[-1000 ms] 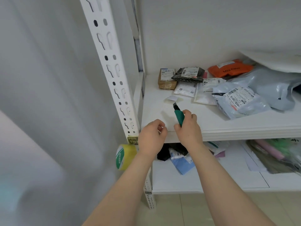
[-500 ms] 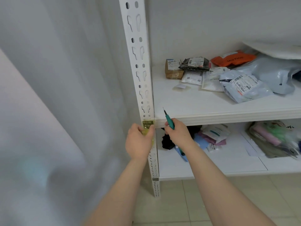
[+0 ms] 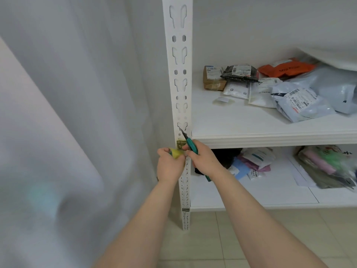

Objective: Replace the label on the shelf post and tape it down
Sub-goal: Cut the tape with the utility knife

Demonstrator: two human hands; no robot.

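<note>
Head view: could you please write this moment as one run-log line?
left hand: grips yellow tape roll | right hand: grips teal utility knife, blade up | yellowish label: on white slotted metal shelf post

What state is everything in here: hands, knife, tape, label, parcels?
Left hand: grips the tape roll beside the post.
Right hand: holds the knife, blade out, tip up.
Label: stuck on the post, partly hidden.
Parcels: lying loose on the shelf.

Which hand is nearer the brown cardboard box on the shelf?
Right. The right hand, gripping a teal-handled cutter, is below-left of the brown cardboard box; the left hand, holding yellow tape, is farther left, by the white post.
</note>
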